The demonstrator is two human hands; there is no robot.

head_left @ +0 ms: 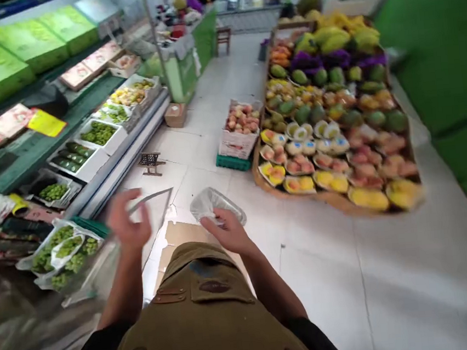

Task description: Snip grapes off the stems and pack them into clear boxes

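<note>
My right hand (231, 231) grips the near edge of a clear plastic tray (236, 207), thumb on top. Crumpled clear film covers the tray's left side; I make out no fruit inside. Over on the left, my left hand (129, 222) is raised and slightly blurred, its thumb and fingers curved apart with nothing visible between them. Just behind it runs the dark edge of a see-through sheet (155, 194); I cannot tell whether they touch. A brown apron (215, 331) covers my front, and flattened cardboard (181, 234) lies on the floor beyond it.
Left, a tiered stand holds boxes of green grapes (98, 133) and cucumber-like vegetables (72, 156). A crate of peaches (241, 120) stands on the tiled floor beside a large fruit display (327, 202). A small stool (150, 162) stands ahead. A green wall (446, 66) borders the right.
</note>
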